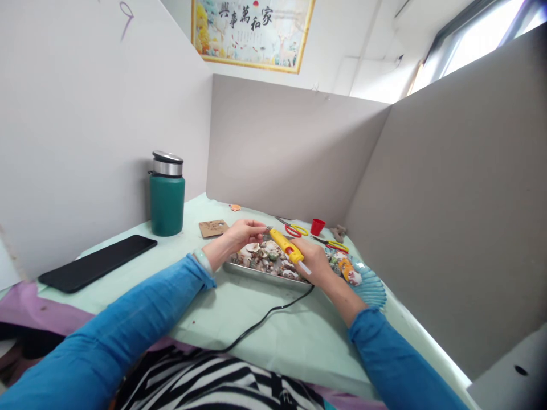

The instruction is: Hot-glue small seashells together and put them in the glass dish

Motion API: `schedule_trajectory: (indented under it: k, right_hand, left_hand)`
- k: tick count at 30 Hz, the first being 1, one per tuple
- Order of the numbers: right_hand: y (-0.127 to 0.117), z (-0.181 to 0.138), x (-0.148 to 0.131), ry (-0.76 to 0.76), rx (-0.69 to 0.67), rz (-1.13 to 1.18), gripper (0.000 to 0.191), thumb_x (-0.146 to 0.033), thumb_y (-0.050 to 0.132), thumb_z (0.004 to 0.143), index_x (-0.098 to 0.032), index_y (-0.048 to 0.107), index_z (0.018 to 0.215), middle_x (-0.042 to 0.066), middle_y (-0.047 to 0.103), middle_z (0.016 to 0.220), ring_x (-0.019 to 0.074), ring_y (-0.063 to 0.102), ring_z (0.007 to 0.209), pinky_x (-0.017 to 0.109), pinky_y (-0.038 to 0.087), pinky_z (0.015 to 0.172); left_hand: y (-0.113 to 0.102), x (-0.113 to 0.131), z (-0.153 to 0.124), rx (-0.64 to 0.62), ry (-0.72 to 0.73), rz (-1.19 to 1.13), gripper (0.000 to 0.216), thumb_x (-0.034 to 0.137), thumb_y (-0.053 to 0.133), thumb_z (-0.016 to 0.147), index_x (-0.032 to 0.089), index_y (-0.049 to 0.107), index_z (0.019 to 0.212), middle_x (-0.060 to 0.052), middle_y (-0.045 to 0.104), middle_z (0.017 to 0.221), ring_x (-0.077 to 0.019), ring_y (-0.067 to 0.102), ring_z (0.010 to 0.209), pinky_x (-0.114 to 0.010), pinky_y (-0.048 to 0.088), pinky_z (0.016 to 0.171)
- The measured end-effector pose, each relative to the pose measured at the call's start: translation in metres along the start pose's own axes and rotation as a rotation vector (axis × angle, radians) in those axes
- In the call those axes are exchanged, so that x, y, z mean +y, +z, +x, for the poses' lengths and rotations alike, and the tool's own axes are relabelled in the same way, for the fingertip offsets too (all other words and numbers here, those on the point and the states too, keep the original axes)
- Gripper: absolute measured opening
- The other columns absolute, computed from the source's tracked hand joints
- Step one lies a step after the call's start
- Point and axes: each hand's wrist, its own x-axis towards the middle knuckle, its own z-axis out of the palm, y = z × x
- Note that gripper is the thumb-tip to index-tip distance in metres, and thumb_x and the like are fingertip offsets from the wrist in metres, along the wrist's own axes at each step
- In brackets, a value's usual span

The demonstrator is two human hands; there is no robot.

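My right hand (315,261) grips a yellow hot glue gun (284,244), with a white glue stick (304,267) poking out of its rear end. The gun's nozzle points left, towards my left hand (241,233). Thumb and fingers of that hand are pinched together at the nozzle; whatever sits between them is too small to make out. Below both hands lies a metal tray (267,276) of mixed seashells (273,255). A black cord (265,318) runs from near the tray's right corner to the table's front edge.
Beyond the tray are two pairs of scissors (294,230) (337,246) and a red cup (317,226). A blue shell-shaped dish (371,286) stands right. Left are a brown card (213,228), a green bottle (166,202) and a black phone (100,262). Grey partitions (290,142) enclose the table.
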Motion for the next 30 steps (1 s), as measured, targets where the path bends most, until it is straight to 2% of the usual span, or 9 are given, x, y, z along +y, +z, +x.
schedule_trajectory:
  k: [7, 17, 25, 30]
  right_hand:
    - [0.0009, -0.0009, 0.0013, 0.032, 0.014, -0.034, 0.018, -0.018, 0.048, 0.074, -0.018, 0.058, 0.089, 0.006, 0.063, 0.080, 0.0192, 0.057, 0.073, 0.027, 0.041, 0.065]
    - [-0.0052, 0.0021, -0.0068, 0.000, 0.001, -0.029, 0.023, -0.018, 0.047, 0.073, -0.018, 0.059, 0.092, 0.006, 0.065, 0.083, 0.0186, 0.058, 0.073, 0.026, 0.041, 0.064]
    - [-0.0016, 0.0001, -0.0018, 0.064, 0.026, -0.060, 0.018, -0.017, 0.048, 0.073, -0.019, 0.059, 0.087, 0.006, 0.064, 0.080, 0.0188, 0.057, 0.073, 0.026, 0.041, 0.065]
    - [-0.0045, 0.0011, -0.0053, 0.043, -0.002, -0.046, 0.019, -0.018, 0.048, 0.073, -0.018, 0.059, 0.089, 0.006, 0.064, 0.080, 0.0191, 0.058, 0.073, 0.027, 0.042, 0.065]
  left_hand:
    - [0.0011, 0.0012, -0.0006, 0.006, 0.005, -0.001, 0.015, 0.010, 0.075, 0.063, 0.007, 0.063, 0.073, -0.006, 0.064, 0.066, -0.0070, 0.055, 0.050, -0.022, 0.047, 0.057]
    - [0.0015, 0.0011, -0.0012, 0.015, 0.004, -0.001, 0.014, 0.009, 0.074, 0.064, 0.007, 0.063, 0.071, -0.004, 0.062, 0.063, -0.0065, 0.055, 0.050, -0.022, 0.047, 0.057]
    - [0.0025, 0.0017, -0.0022, 0.025, 0.007, -0.001, 0.016, 0.007, 0.074, 0.063, 0.007, 0.062, 0.075, -0.004, 0.062, 0.066, -0.0061, 0.055, 0.049, -0.021, 0.047, 0.056]
    - [0.0020, 0.0018, -0.0017, 0.028, 0.003, -0.013, 0.016, 0.007, 0.074, 0.063, 0.008, 0.061, 0.073, -0.004, 0.062, 0.067, -0.0066, 0.055, 0.049, -0.022, 0.047, 0.057]
